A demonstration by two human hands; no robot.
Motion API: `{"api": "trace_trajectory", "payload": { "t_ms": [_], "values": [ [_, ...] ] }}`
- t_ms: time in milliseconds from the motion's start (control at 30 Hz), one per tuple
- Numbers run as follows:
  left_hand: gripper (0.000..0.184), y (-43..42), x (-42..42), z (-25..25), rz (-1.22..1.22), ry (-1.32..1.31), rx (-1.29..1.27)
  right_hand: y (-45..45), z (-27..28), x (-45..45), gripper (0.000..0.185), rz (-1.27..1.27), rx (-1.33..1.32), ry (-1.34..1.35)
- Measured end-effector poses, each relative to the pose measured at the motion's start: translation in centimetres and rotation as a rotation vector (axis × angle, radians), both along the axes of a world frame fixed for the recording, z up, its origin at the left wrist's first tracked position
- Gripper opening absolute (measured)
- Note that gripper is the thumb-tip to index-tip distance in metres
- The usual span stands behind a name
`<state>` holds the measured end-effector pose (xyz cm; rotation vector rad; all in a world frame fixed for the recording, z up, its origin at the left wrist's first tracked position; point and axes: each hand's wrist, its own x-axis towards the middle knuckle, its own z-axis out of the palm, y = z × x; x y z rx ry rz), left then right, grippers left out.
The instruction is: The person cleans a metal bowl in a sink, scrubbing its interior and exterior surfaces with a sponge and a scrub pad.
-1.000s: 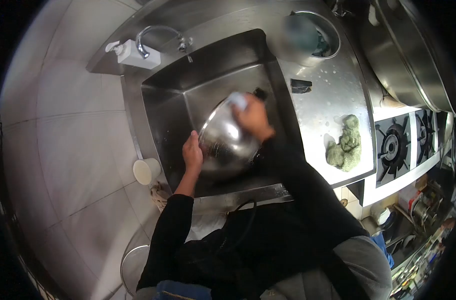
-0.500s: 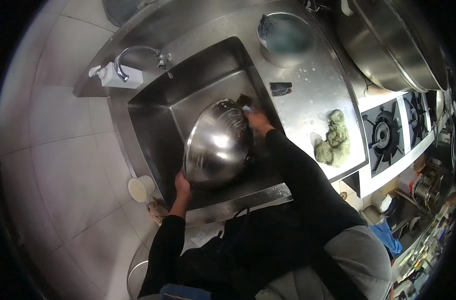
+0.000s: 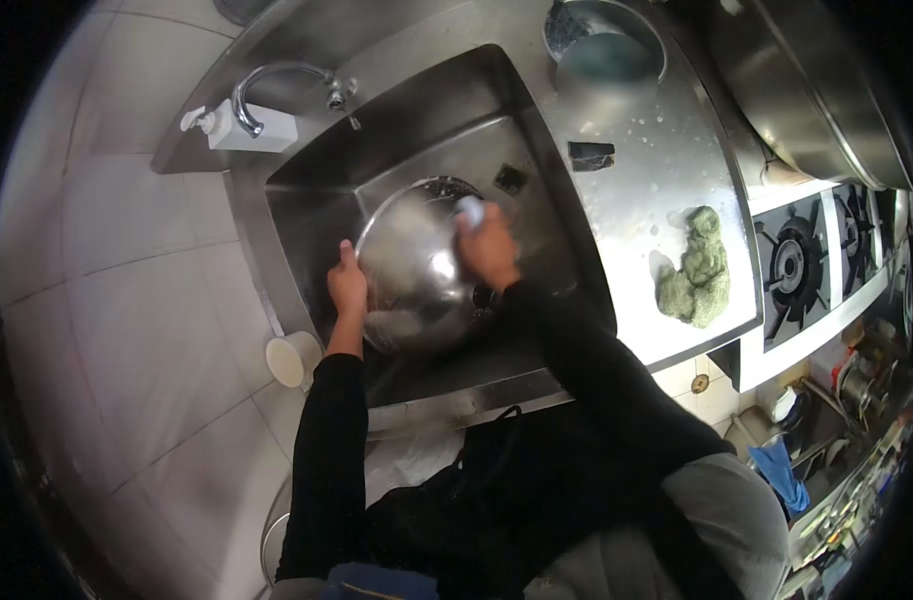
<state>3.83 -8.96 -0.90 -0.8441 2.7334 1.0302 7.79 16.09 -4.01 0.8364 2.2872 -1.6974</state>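
Note:
A large shiny steel bowl [image 3: 407, 240] with some suds near its rim sits tilted in the steel sink [image 3: 312, 215]. At the bowl's left rim is my left hand [image 3: 348, 285], thumb pointing up and fingers closed against the edge. My right hand [image 3: 490, 250] is closed around a small whitish scrubbing pad [image 3: 470, 211], pressed to the bowl's upper right part. The pad is mostly covered by the fingers and a little blurred. A dark square pad [image 3: 511, 179] lies on the sink floor beyond the right hand.
A curved faucet [image 3: 287, 68] and a white pump bottle [image 3: 252, 128] stand at the back left. On the right counter are a green scrubber cloth [image 3: 699, 270], a dark block [image 3: 591, 156] and a steel pot [image 3: 649, 35]. Further right is a gas stove [image 3: 795, 262].
The bowl has tipped lower into the sink. My left hand has moved up along its rim, and my right hand has moved left onto the bowl's surface, uncovering the dark pad.

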Motion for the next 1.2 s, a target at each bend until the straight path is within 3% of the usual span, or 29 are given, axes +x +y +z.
{"api": "trace_trajectory", "payload": {
  "t_ms": [33, 67, 100, 167, 233, 300, 333, 400, 433, 500, 533, 600, 633, 700, 767, 833, 900, 967, 1033, 1100, 1133, 1200],
  "values": [
    [0.074, -0.3, 0.7, -0.3, 0.006, 0.011, -0.034, -2.5, 1.3, 2.1, 0.053, 0.123, 0.126, 0.254],
    [0.074, -0.3, 1.4, -0.5, 0.015, 0.006, -0.029, -5.7, -1.1, 4.3, 0.053, 0.301, 0.487, 0.504],
    [0.072, -0.3, 1.6, -0.5, 0.022, 0.014, 0.032, -6.8, -1.0, 6.3, 0.051, 0.447, 0.307, 0.788],
    [0.071, 0.1, 1.9, 0.5, 0.023, 0.028, 0.089, -4.0, 2.2, 6.1, 0.045, 0.57, 0.127, 0.85],
    [0.065, 0.8, 4.1, 2.1, 0.136, -0.035, 0.15, -2.2, -3.2, 4.1, 0.039, 0.157, 0.2, 0.438],
    [0.059, 0.5, 6.6, 1.1, 0.132, 0.081, 0.187, 4.2, -2.0, -1.0, 0.039, -0.153, -0.318, -0.188],
    [0.058, 0.7, 7.3, 0.9, 0.133, 0.138, 0.281, 3.8, -1.6, -1.2, 0.039, -0.158, -0.318, -0.177],
    [0.055, 1.7, 7.1, 1.3, 0.122, 0.201, 0.486, 1.3, -0.3, -0.4, 0.039, 0.123, 0.058, 0.221],
    [0.055, 1.3, 8.1, 1.3, 0.135, 0.183, 0.486, -0.8, 2.1, 1.4, 0.034, 0.221, 0.321, 0.544],
    [0.052, 0.9, 7.3, 1.0, 0.044, 0.085, 0.553, -1.8, 5.5, 3.7, 0.034, 0.441, 0.405, 0.857],
    [0.052, 1.3, 7.1, 0.9, 0.045, 0.092, 0.556, -1.1, 5.3, 3.1, 0.034, 0.443, 0.408, 0.864],
    [0.05, 2.3, 7.5, 0.9, 0.061, 0.178, 0.472, 2.1, 3.8, 0.4, 0.029, 0.32, 0.11, 0.486],
    [0.05, 2.9, 7.7, 1.1, 0.07, 0.191, 0.476, 4.1, 2.6, -2.1, 0.027, 0.025, -0.325, 0.032],
    [0.049, 3.9, 7.3, 2.4, 0.032, 0.12, 0.488, 4.1, 1.7, -4.0, 0.032, 0.038, -0.054, -0.028],
    [0.049, 3.8, 7.3, 2.3, 0.065, 0.066, 0.509, -0.8, 2.4, -0.5, 0.04, 0.247, 0.339, 0.581],
    [0.047, 3.2, 7.2, 1.3, -0.024, 0.187, 0.479, -3.7, 5.3, 3.6, 0.058, 0.652, 0.312, 0.733],
    [0.046, 3.2, 7.9, 1.3, 0.037, 0.17, 0.533, -2.7, 4.6, 2.4, 0.053, 0.644, 0.311, 0.869],
    [0.044, 3.2, 8.5, 1.8, 0.103, 0.153, 0.584, 0.1, 4.6, -2.0, 0.039, 0.245, 0.101, 0.302],
    [0.04, 4.0, 8.4, 2.7, -0.081, 0.129, 0.533, 3.3, 0.5, -6.3, 0.039, 0.147, 0.194, 0.15],
    [0.039, 4.7, 7.6, 2.8, 0.022, 0.059, 0.615, -0.1, 3.5, -3.5, 0.035, 0.229, 0.387, 0.394],
    [0.04, 5.0, 7.4, 2.9, 0.065, 0.053, 0.697, -1.5, 5.6, -1.1, 0.039, 0.352, 0.452, 0.666],
    [0.041, 5.3, 7.5, 3.2, 0.171, 0.09, 0.755, -3.5, 7.5, 2.5, 0.044, 0.566, 0.486, 0.844]
  ]
}}
